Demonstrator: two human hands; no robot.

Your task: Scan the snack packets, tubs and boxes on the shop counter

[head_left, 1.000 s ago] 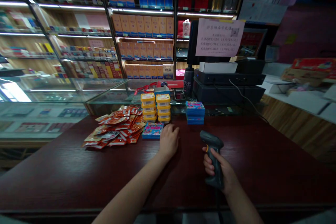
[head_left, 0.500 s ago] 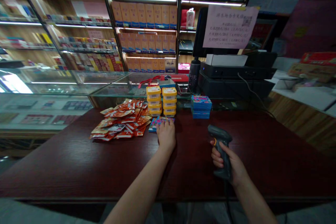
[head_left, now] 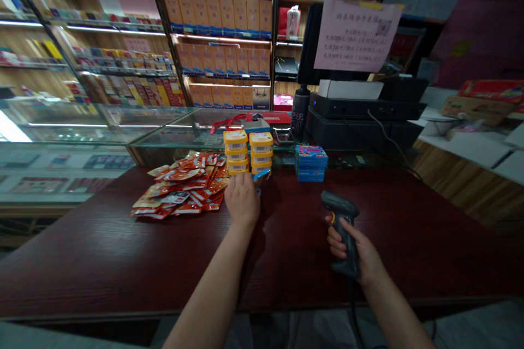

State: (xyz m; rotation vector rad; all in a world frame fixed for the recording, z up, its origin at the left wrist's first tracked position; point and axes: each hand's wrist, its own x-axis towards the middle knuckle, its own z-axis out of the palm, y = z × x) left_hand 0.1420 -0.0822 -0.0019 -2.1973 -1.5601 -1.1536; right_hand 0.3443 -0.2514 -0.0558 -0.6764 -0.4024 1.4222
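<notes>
My left hand (head_left: 242, 199) is closed on a flat blue packet (head_left: 262, 174), whose bright edge sticks out past the fingers on the right; most of it is hidden. Just behind that hand stand two stacks of yellow-lidded tubs (head_left: 236, 152) with barcode labels. Orange snack packets (head_left: 184, 188) lie heaped to its left. In my right hand (head_left: 356, 248) is a dark barcode scanner (head_left: 344, 229), held by the handle with its head tilted up and leftward. Beyond the scanner sits a neat pile of blue packets (head_left: 311, 163).
A dark wooden counter (head_left: 164, 267) bears everything. Behind it are a glass display case (head_left: 155, 133), a dark cylinder (head_left: 300, 112) and a monitor with a paper notice (head_left: 356, 35). Black machines (head_left: 364, 125) stand at the back right. The scanner's cable (head_left: 354, 311) drops over the front edge.
My left hand has closed on the blue packet and lifted it off the counter, tilting it. My right hand holds the scanner almost as before. The view has shifted slightly.
</notes>
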